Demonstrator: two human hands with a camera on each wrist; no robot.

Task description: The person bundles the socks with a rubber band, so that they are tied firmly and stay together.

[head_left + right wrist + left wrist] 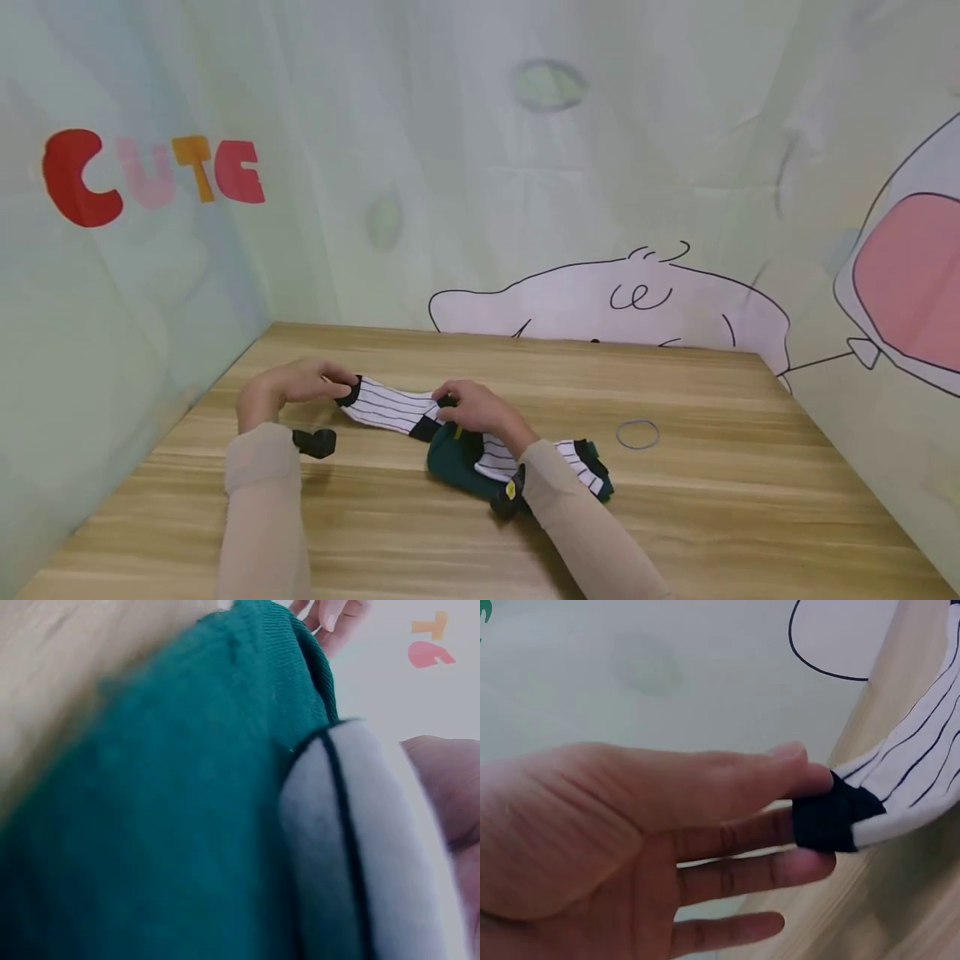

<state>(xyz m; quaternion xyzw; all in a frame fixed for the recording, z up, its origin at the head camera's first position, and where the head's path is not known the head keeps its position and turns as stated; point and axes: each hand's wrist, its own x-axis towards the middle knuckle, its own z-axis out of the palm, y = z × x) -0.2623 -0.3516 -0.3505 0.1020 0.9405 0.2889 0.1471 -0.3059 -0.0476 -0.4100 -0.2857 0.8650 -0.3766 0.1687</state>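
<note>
A white sock with dark stripes and black ends (390,407) stretches between the two hands above the table. My left hand (303,383) pinches its black tip between thumb and fingers; the left wrist view shows this black tip (829,821) closely. At the sock's other end, my right hand (483,412) grips the black part, its fingertips partly hiding it. Beneath the right hand and wrist lie a dark green knitted piece (450,467) and more striped white fabric (495,458). In the right wrist view, green cloth (180,825) and a striped fold (367,840) cover most of the hand.
A thin bluish ring (637,434) lies on the wooden table (720,500), right of the fabric pile. Printed cloth walls (450,167) stand along the table's back and sides. Small black cameras are strapped to both wrists.
</note>
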